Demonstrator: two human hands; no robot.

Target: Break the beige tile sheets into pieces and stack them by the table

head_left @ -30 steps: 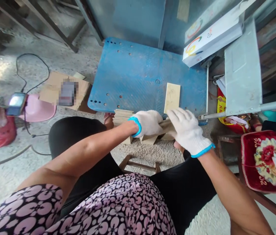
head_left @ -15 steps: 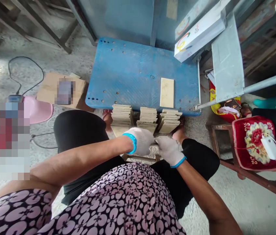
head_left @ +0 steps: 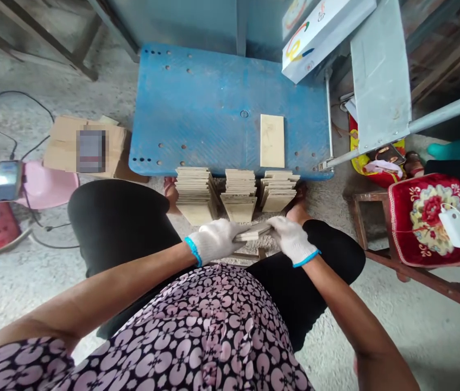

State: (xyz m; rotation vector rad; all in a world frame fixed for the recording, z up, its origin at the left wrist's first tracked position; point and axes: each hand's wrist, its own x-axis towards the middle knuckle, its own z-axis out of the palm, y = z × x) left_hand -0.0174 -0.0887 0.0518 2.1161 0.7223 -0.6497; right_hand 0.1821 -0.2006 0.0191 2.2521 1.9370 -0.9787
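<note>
Both my hands wear white knit gloves with blue cuffs. Between them, above my lap, is a small stack of thin pale boards [head_left: 253, 233]. My left hand [head_left: 216, 240] grips its left end, and my right hand [head_left: 289, 237] closes on its right end. Just beyond my hands stand three piles of similar boards: a left pile [head_left: 194, 190], a middle pile [head_left: 239, 195] and a right pile [head_left: 277, 191]. One flat cream-coloured board [head_left: 272, 141] lies on the blue platform [head_left: 201, 108].
A white printed box [head_left: 315, 41] rests at the platform's back right. A cardboard box [head_left: 61, 144] with a blurred item stands left, near a pink plastic object [head_left: 52, 184] and cables. On the right, a stool carries a red floral cushion [head_left: 417, 217] and a white device [head_left: 455, 228].
My hands have moved a little apart, and the boards between them now show more clearly. The whole view has shifted slightly, with the platform sitting further up and left.
</note>
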